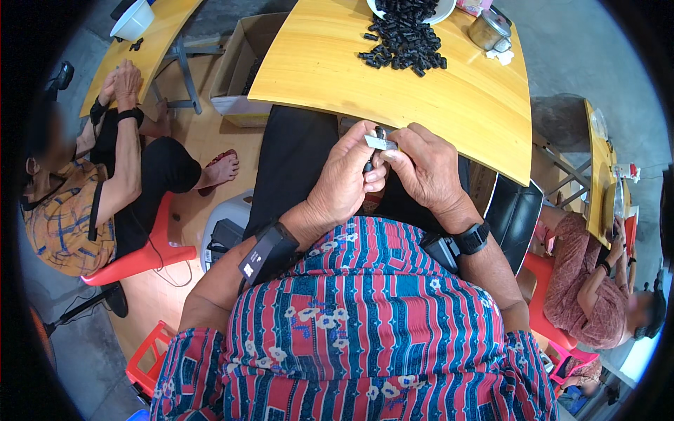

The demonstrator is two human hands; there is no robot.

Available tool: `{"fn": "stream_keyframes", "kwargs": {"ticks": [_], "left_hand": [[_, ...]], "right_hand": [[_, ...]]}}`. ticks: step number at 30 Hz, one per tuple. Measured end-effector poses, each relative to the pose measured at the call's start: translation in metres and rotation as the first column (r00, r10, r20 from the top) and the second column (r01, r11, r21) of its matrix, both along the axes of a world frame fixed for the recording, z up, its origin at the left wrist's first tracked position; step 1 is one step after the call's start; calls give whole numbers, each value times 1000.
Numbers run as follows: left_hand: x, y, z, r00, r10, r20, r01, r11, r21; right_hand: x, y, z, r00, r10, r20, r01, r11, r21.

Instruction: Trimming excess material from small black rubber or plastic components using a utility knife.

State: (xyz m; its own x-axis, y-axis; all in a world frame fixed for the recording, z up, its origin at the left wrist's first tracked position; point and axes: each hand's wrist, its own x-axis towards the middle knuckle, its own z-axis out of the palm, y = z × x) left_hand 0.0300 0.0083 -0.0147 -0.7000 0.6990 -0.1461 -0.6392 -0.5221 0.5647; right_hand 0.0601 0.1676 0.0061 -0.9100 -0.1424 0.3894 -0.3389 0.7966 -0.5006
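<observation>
Over my lap, just off the near edge of the yellow wooden table [337, 77], both of my hands are closed and close together. My left hand [338, 181] pinches a small black plastic part [368, 165], mostly hidden by the fingers. A short, flat metal blade [379, 142] is gripped between the thumb and fingers of my right hand [430, 168]; its pointed end lies across the black part, by my left thumb. On the table ahead is a loose pile of similar black plastic parts [406, 43], spilling from a white bowl [444, 10].
A metal canister [489, 31] stands at the table's far right, beside crumpled white tissue [504, 56]. An open cardboard box [242, 109] sits left of the table. Other people work at side tables: one on a red stool [151, 252] at left, another at right.
</observation>
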Motion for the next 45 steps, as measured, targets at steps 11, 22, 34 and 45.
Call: {"fn": "stream_keyframes", "kwargs": {"ticks": [11,22,34,45], "left_hand": [[-1,0,-1,1000,-2,16,2,1000,3],[-1,1,-2,995,-19,99,12,998,66],[2,14,-6,977,-36,209,21,997,70],[1,48,4,980,-86,180,93,995,-29]], "right_hand": [[-2,3,-2,994,-96,58,96,995,9],[7,1,6,939,47,340,243,608,-756],[6,12,11,997,26,-74,-32,996,-83],[17,45,4,992,-85,-89,77,993,-89]]}}
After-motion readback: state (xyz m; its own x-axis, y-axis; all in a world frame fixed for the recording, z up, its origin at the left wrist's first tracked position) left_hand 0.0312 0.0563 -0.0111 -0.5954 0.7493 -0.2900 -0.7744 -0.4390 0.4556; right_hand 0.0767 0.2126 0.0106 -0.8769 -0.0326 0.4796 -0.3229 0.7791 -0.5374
